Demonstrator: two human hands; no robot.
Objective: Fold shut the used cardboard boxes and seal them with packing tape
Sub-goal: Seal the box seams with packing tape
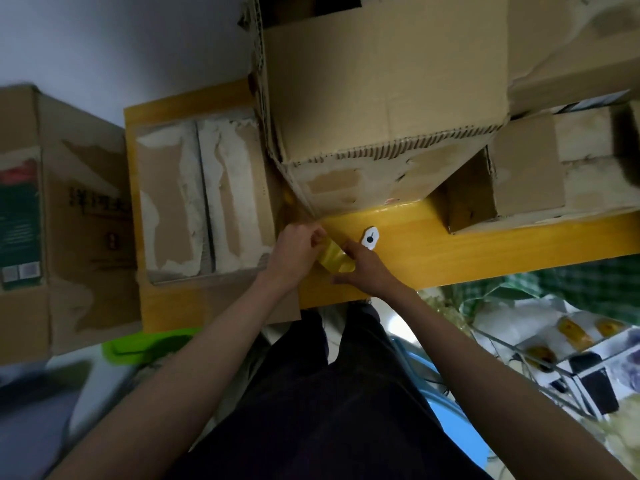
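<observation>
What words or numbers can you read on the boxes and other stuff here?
None can be read for sure.
Box on the far left: dark handwritten characters on its side, too blurred to read.
Same box, green and red label: small print and two little squares at the bottom, too small to read.
White tag on the table: only a black dot with a short line, no words.
Big box in the middle: no print showing.

Both bare forearms reaching forward; left hand (298, 249) fingers curled, pinching; right hand (367, 268) fingers curled, gripping
</observation>
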